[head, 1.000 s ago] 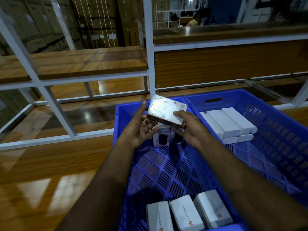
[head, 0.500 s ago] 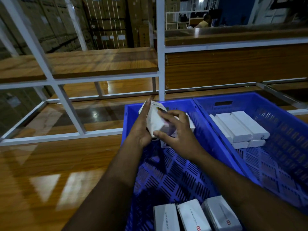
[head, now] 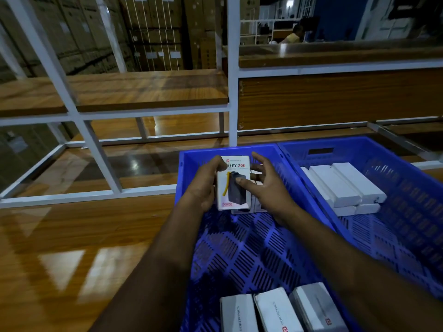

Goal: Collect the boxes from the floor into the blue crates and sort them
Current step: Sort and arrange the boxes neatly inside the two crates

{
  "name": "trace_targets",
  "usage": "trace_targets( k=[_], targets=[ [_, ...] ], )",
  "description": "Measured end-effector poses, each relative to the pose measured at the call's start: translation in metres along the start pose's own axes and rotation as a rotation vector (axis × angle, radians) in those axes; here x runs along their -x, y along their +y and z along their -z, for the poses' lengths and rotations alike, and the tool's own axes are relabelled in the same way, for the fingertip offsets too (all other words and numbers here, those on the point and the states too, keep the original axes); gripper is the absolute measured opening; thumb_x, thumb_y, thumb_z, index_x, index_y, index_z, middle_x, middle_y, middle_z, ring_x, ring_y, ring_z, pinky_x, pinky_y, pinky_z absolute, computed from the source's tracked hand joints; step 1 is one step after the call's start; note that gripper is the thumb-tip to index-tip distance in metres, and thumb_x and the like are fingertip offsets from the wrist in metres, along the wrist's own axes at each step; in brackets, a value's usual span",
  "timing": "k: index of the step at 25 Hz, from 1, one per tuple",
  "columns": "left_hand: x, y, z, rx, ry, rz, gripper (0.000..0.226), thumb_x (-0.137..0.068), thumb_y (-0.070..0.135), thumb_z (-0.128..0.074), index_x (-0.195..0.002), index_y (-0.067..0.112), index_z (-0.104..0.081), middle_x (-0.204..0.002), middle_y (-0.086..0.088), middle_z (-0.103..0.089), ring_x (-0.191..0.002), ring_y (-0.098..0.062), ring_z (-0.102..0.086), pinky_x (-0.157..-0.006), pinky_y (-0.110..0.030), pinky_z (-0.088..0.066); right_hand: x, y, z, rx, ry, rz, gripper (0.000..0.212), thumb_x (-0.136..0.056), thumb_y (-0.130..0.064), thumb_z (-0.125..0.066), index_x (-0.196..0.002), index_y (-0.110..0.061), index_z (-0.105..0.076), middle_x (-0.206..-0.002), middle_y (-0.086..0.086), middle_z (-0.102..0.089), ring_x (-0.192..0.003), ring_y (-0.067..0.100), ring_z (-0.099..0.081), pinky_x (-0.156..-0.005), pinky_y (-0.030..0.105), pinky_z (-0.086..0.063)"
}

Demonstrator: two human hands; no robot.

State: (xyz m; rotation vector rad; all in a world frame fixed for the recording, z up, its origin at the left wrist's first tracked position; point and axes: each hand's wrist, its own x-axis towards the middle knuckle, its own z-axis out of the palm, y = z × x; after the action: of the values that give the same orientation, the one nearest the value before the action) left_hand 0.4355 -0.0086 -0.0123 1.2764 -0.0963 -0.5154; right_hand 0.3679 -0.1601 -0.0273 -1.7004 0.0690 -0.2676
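Observation:
My left hand (head: 203, 185) grips a white power bank box (head: 233, 190) upright, printed face toward me, over the far end of the left blue crate (head: 191, 154). My right hand (head: 266, 185) is beside it with fingers spread; its thumb touches the box's front. More white boxes stand behind the held box at the crate's far end, mostly hidden. Three white boxes (head: 275, 312) lie at the crate's near end. The right blue crate (head: 407, 171) holds a stack of white boxes (head: 345, 188).
Both crates rest on a glossy wooden shelf (head: 72, 248) framed by white metal posts (head: 232, 92). Another wooden shelf level sits behind. Stacked cardboard cartons (head: 153, 32) fill the background, and a person (head: 292, 35) sits far back.
The box was turned from lying tilted with its foil side up to standing upright with the printed front facing me. My right hand loosened its hold and spread its fingers.

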Motion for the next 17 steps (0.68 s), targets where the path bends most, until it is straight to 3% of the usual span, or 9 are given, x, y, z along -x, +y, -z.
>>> trace_targets(
  k=[4,6,7,9,11,14,17],
  targets=[
    [0.007,0.003,0.0,0.007,-0.05,0.001,0.039,-0.092,0.028,-0.04,-0.109,0.004,-0.066,-0.097,-0.021,-0.072,-0.081,-0.03,-0.067,-0.077,-0.039,-0.054,-0.017,-0.003,0.002,0.063,-0.152,0.016,0.09,-0.079,-0.025,-0.082,-0.149,-0.044,-0.028,-0.141,0.002,-0.049,-0.123,0.016,-0.056,-0.096,0.034,-0.055],
    [0.006,0.005,0.0,0.048,0.038,-0.05,0.052,-0.096,0.045,-0.037,-0.105,0.005,-0.07,-0.095,-0.02,-0.073,-0.081,-0.032,-0.069,-0.078,-0.041,-0.054,-0.029,-0.01,-0.001,0.166,-0.197,0.074,0.091,-0.076,-0.022,-0.085,-0.147,-0.045,-0.033,-0.142,0.002,-0.046,-0.124,0.017,-0.054,-0.097,0.035,-0.054],
    [0.002,0.005,0.002,0.04,0.134,-0.107,0.06,-0.092,0.057,-0.039,-0.102,0.007,-0.071,-0.097,-0.019,-0.073,-0.087,-0.037,-0.069,-0.083,-0.046,-0.055,-0.036,-0.013,-0.004,0.228,-0.198,0.107,0.091,-0.075,-0.02,-0.085,-0.146,-0.044,-0.034,-0.144,0.001,-0.043,-0.126,0.018,-0.051,-0.098,0.037,-0.054],
    [-0.007,0.006,0.009,-0.092,0.476,-0.256,0.062,-0.082,0.073,-0.043,-0.089,0.016,-0.068,-0.096,-0.011,-0.071,-0.098,-0.04,-0.067,-0.09,-0.051,-0.052,-0.049,-0.017,-0.01,0.326,-0.181,0.146,0.088,-0.076,-0.019,-0.085,-0.146,-0.04,-0.036,-0.144,0.001,-0.037,-0.128,0.019,-0.046,-0.097,0.036,-0.054],
    [-0.006,0.009,0.017,-0.22,0.823,-0.424,0.053,-0.091,0.066,-0.042,-0.09,0.017,-0.062,-0.102,-0.007,-0.066,-0.1,-0.031,-0.061,-0.089,-0.042,-0.049,-0.061,-0.015,-0.017,0.388,-0.171,0.162,0.081,-0.078,-0.017,-0.083,-0.145,-0.034,-0.04,-0.14,0.003,-0.035,-0.126,0.021,-0.045,-0.097,0.033,-0.053],
    [-0.002,0.012,0.022,-0.27,0.987,-0.506,0.038,-0.102,0.05,-0.041,-0.096,0.017,-0.057,-0.11,-0.006,-0.058,-0.1,-0.018,-0.051,-0.081,-0.029,-0.035,-0.076,-0.001,-0.028,0.483,-0.194,0.201,0.076,-0.077,-0.013,-0.083,-0.141,-0.025,-0.044,-0.135,0.009,-0.037,-0.121,0.023,-0.049,-0.097,0.028,-0.049],
    [-0.008,0.008,0.028,-0.298,1.026,-0.44,0.039,-0.101,0.054,-0.039,-0.093,0.019,-0.056,-0.112,-0.006,-0.057,-0.108,-0.024,-0.053,-0.088,-0.034,-0.041,-0.088,0.025,-0.038,0.582,-0.235,0.227,0.078,-0.078,-0.011,-0.082,-0.145,-0.017,-0.043,-0.133,0.014,-0.037,-0.122,0.03,-0.05,-0.101,0.027,-0.042]
  ],
)
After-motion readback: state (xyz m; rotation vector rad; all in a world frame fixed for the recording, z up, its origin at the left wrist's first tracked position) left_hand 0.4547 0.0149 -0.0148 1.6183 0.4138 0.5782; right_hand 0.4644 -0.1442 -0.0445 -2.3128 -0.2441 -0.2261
